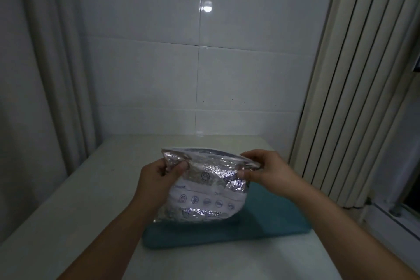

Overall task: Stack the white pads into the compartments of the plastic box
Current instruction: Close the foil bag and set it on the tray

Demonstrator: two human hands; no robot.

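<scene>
A clear plastic zip bag (204, 191) with printed labels and icons hangs upright in front of me, above the table. White contents fill its lower half; I cannot make out single pads. My left hand (159, 179) pinches the bag's top left corner. My right hand (261, 169) pinches the top right corner. Under the bag lies a flat teal object (261, 220) with rounded corners, partly hidden by the bag; whether it is the plastic box I cannot tell.
The white table (79, 200) runs back to a tiled wall (204, 75). A pale curtain (34, 75) hangs at the left, vertical blinds (352, 98) at the right with a window sill below them.
</scene>
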